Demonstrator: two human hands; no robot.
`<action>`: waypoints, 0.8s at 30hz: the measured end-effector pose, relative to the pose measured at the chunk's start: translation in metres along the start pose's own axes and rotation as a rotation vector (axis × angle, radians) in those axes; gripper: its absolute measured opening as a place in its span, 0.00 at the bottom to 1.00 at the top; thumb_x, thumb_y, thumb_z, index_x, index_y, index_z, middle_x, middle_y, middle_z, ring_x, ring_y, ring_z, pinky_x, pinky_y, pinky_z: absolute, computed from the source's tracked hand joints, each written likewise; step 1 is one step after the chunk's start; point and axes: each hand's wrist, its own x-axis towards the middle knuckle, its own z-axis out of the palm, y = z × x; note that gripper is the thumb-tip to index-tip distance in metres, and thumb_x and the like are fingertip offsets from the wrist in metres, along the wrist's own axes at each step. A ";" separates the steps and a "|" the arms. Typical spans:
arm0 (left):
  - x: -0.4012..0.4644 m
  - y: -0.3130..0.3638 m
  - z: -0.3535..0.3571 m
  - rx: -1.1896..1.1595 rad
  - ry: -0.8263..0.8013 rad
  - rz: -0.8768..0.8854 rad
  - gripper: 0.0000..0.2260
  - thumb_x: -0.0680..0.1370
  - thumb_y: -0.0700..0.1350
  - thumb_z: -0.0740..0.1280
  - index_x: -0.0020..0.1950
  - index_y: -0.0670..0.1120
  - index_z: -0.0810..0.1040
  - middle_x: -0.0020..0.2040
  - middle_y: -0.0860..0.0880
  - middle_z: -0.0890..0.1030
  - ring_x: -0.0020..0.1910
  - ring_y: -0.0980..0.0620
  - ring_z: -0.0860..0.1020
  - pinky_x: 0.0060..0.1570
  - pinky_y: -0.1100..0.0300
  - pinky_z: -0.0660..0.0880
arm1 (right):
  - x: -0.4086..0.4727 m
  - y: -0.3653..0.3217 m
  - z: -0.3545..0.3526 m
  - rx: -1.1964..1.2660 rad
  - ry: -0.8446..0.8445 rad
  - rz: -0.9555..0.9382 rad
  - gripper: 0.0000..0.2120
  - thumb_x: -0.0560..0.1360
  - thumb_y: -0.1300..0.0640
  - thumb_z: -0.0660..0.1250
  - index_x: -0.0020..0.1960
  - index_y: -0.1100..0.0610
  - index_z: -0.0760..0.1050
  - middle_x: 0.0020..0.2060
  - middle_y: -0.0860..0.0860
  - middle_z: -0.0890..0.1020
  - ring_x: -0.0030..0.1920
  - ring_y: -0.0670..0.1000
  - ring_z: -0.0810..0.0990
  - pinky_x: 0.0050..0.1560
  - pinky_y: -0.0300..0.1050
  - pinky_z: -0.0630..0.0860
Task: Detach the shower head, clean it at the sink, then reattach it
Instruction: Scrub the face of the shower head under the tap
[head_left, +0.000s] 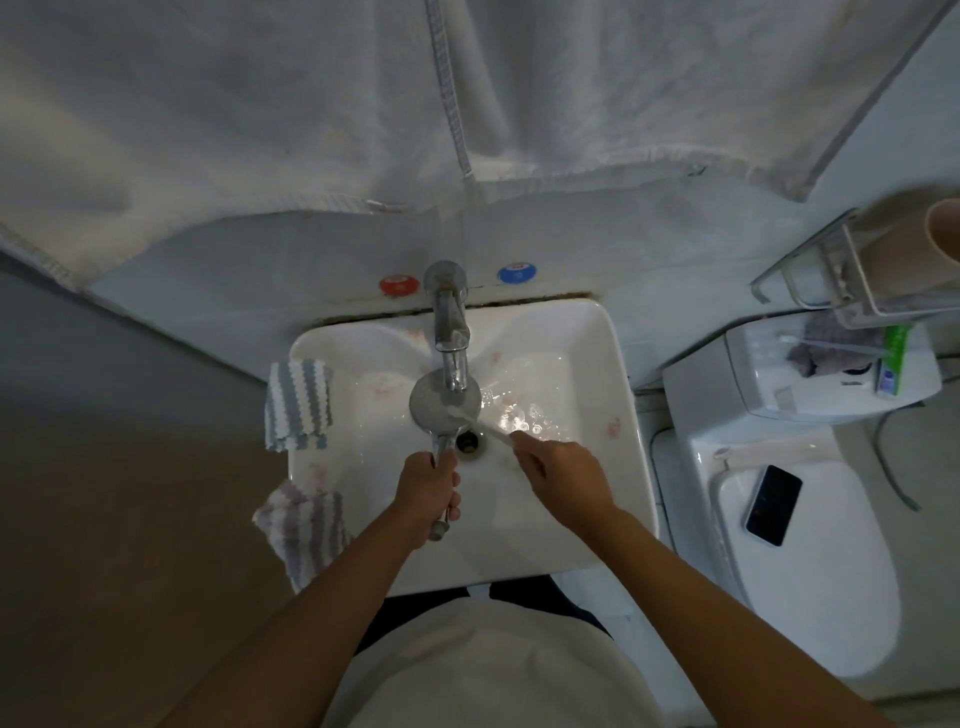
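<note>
The chrome shower head (432, 404) lies face up over the white sink (613, 415), its round face under the tap spout (451, 332). My left hand (427, 486) grips its handle, whose threaded end sticks out below my fingers. My right hand (558, 470) pinches a white toothbrush (491, 427), and the brush end rests on the right edge of the shower head's face. Water glistens in the basin to the right of the head. The drain (469, 441) sits just below it.
Two striped cloths hang over the sink's left rim (298, 402) (306, 530). Red (398, 285) and blue (517, 273) knobs flank the tap. A towel (311, 104) hangs above. To the right stands a toilet (779, 571) with a phone (773, 512) on its lid.
</note>
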 end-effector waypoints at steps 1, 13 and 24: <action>0.000 0.000 -0.001 -0.007 -0.004 -0.005 0.10 0.82 0.46 0.59 0.46 0.40 0.71 0.36 0.45 0.71 0.23 0.54 0.68 0.21 0.62 0.68 | -0.002 -0.002 0.000 -0.007 -0.026 -0.028 0.09 0.82 0.52 0.59 0.55 0.52 0.77 0.27 0.51 0.76 0.26 0.55 0.72 0.28 0.45 0.68; 0.004 -0.001 -0.004 0.009 -0.015 -0.025 0.11 0.82 0.48 0.60 0.47 0.40 0.73 0.34 0.45 0.72 0.21 0.53 0.68 0.25 0.60 0.67 | 0.002 -0.004 0.005 -0.027 -0.026 0.004 0.11 0.82 0.51 0.58 0.57 0.52 0.77 0.31 0.54 0.79 0.30 0.58 0.75 0.30 0.48 0.72; 0.006 -0.003 -0.007 0.021 -0.005 -0.033 0.11 0.81 0.48 0.61 0.46 0.40 0.73 0.32 0.45 0.73 0.21 0.53 0.69 0.28 0.59 0.66 | 0.005 -0.003 0.005 -0.023 -0.032 0.047 0.10 0.82 0.51 0.56 0.56 0.51 0.76 0.30 0.51 0.77 0.31 0.58 0.74 0.31 0.47 0.72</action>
